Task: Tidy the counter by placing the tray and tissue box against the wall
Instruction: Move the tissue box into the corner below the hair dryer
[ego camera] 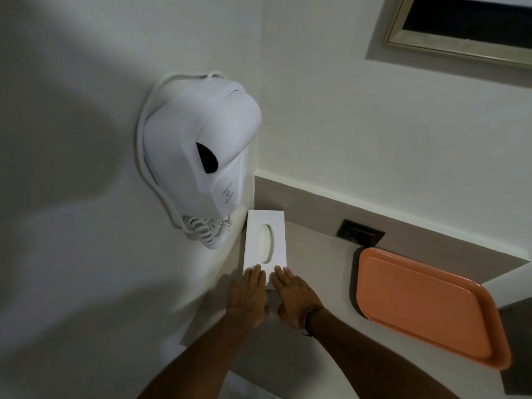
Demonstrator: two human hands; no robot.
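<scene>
A white tissue box with an oval slot lies flat on the beige counter, its long side along the left wall and its far end close to the back corner. My left hand and my right hand rest flat, fingers together, on the box's near end. An empty orange tray lies on the counter to the right, its far corner near the back ledge and its near right corner over the counter's edge.
A white wall-mounted hair dryer with a coiled cord hangs on the left wall just above the tissue box. A dark power socket sits in the back ledge beyond the tray. A framed mirror hangs top right.
</scene>
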